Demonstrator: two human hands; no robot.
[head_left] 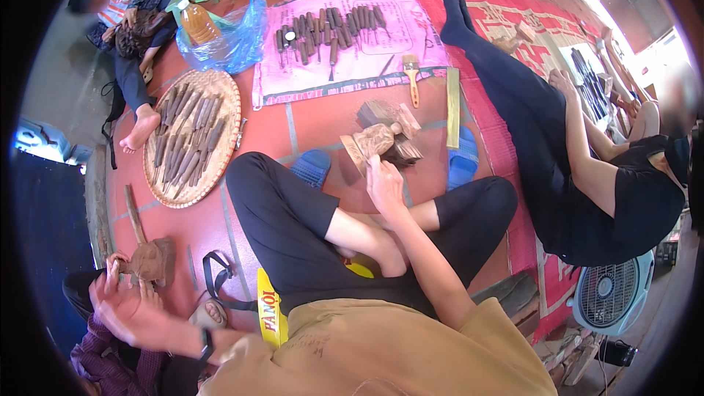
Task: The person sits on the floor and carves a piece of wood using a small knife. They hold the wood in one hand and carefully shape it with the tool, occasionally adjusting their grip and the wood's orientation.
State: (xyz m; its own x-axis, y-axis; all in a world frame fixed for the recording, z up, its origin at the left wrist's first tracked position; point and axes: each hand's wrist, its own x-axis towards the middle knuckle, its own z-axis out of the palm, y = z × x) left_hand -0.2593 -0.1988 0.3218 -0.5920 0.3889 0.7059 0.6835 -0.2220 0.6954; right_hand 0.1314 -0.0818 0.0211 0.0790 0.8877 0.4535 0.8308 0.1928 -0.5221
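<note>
In front of my crossed legs, a light-brown wooden carving (pixel 371 141), figure-like with a rounded knob at one end, lies tilted across darker wood blocks (pixel 405 151). My right hand (pixel 386 185) is closed, its fingertips pinched at the carving's near edge; whether a thin tool is also in them I cannot tell. Far out to the left, my left hand (pixel 126 314) is raised, slightly blurred, fingers stretched out and nothing seen in them. Just beyond it, a seated co-worker's hands (pixel 115 268) are at a dark carved wood block (pixel 152 261) with a wooden handle (pixel 133 213) beside it.
Several chisels lie on a round woven tray (pixel 229 106) and on a pink cloth (pixel 275 77). A brush (pixel 411 77) and a wooden strip (pixel 453 106) are at the cloth's right. Blue slippers (pixel 311 167) flank the blocks. A co-worker's outstretched legs (pixel 506 95) and a fan (pixel 612 290) are right.
</note>
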